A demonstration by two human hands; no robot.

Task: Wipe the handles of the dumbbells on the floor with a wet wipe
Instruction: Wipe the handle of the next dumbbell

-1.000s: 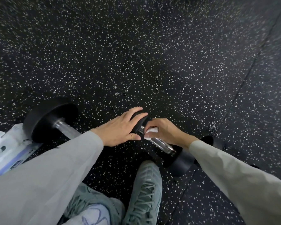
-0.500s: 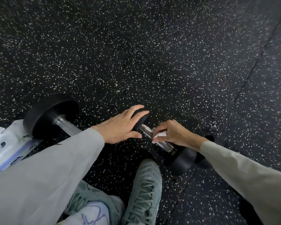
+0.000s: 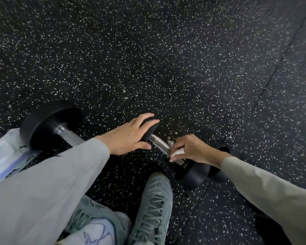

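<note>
A small black dumbbell lies on the speckled floor in front of my shoe, its metal handle [image 3: 160, 145] bare in the middle. My left hand [image 3: 129, 137] grips its far head [image 3: 149, 129]. My right hand [image 3: 193, 149] pinches a white wet wipe [image 3: 177, 152] around the handle close to the near head [image 3: 196, 175]. A larger dumbbell [image 3: 49, 126] lies at the left; my left sleeve hides most of its handle and its other end.
A white wet-wipe pack [image 3: 2, 156] lies at the left edge beside the larger dumbbell. My grey shoe [image 3: 154, 206] stands just below the small dumbbell. A floor-mat seam [image 3: 265, 85] runs diagonally on the right. Speckled black rubber floor stretches ahead.
My right hand has slid the wipe along the handle from beside my left hand towards the near head, baring more metal. My left hand has stayed on the far head.
</note>
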